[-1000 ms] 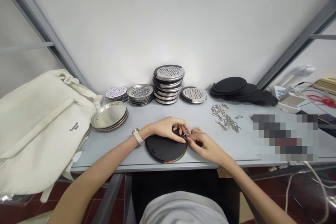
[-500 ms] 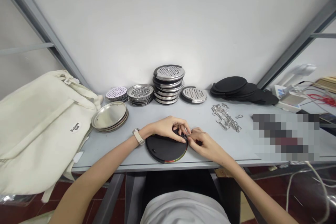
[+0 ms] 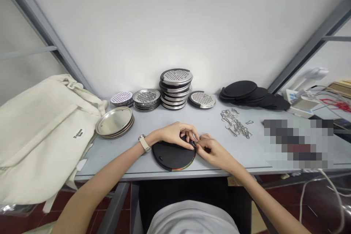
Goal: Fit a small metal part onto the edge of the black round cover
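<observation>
A round black disc [image 3: 171, 158] with a multicoloured rim lies on the table near its front edge. My left hand [image 3: 175, 135], with a pale-strapped watch [image 3: 144, 143] on the wrist, sits on the disc's upper part, its fingers gripping the edge. My right hand [image 3: 211, 150] pinches a small metal ring [image 3: 193, 143] at the disc's upper right edge. My fingers hide most of the ring and how it joins the disc.
Perforated steel discs [image 3: 175, 88] stand in stacks along the wall. A pile of metal key rings [image 3: 234, 124] lies right of my hands, below stacked black discs [image 3: 248, 93]. A cream canvas bag [image 3: 46, 131] lies at the left. A pixelated patch covers the table's right part.
Both hands stay at the disc's edge, with only slight finger movement. The view has shifted very little.
</observation>
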`<state>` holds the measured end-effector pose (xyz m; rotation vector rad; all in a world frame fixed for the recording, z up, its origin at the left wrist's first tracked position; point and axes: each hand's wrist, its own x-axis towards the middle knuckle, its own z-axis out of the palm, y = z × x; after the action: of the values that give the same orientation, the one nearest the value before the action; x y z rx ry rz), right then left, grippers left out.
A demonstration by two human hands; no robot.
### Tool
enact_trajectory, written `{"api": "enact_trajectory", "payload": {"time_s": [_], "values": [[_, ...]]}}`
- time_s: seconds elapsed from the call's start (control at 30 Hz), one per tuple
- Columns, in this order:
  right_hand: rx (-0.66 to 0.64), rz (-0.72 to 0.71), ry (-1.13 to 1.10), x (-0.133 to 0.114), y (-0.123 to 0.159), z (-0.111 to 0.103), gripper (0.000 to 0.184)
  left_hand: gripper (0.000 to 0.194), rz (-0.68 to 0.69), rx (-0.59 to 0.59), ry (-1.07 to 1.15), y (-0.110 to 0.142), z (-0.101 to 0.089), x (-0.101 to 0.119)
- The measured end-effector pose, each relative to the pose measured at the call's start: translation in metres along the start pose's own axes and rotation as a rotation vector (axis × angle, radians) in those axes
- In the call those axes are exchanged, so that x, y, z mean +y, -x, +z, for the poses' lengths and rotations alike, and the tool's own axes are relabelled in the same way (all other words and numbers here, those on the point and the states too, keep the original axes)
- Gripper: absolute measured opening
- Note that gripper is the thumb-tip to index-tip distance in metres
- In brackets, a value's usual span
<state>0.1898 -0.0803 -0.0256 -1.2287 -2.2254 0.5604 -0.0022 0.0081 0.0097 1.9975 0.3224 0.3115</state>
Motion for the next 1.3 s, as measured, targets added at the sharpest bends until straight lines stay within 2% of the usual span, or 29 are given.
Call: {"api": "enact_trajectory", "payload": {"time_s": [0.43,1.3], "values": [[0.018,-0.004,0.006,-0.0002,-0.0007,0.0014,0.038,0.036,-0.023,-0.009,0.021,-0.0001,-0.0001,0.0014],[0.015,0.016,0.008,0.0011,0.0004,0.0016,0.035,0.036,0.025,-0.020,-0.024,0.0008,0.0009,0.0003]]}}
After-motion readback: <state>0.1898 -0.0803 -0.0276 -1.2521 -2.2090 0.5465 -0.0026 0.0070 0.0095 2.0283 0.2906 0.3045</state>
